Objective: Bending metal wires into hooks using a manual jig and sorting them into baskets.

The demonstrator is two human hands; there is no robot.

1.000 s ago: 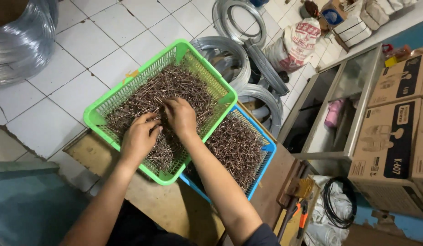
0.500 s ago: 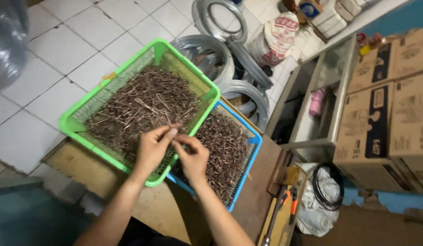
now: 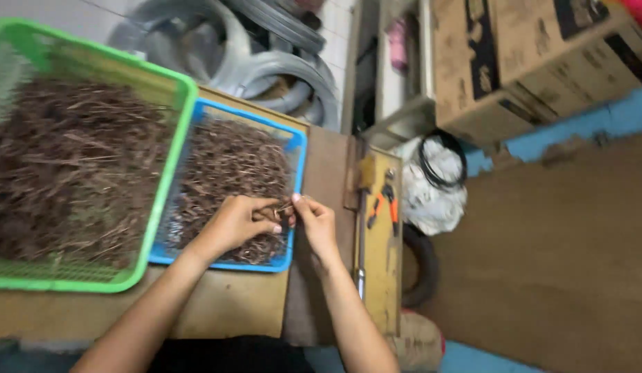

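L hand (image 3: 234,222) & R hand (image 3: 313,220) pinch a few thin brown nails (image 3: 283,207) together over blue basket (image 3: 297,148) near-right corner; green basket (image 3: 165,76) w/ more nails alongside on bench.

Two hands: left (image 3: 234,222), right (image 3: 314,222).
Two baskets: green (image 3: 165,76), blue (image 3: 293,148).
Nails in both: too many to count.
Two cardboard boxes (image 3: 473,62), (image 3: 577,34).
One orange-handled pliers (image 3: 386,200).
Wire coils (image 3: 279,69): several, exact number unclear.
One white bag (image 3: 435,186).
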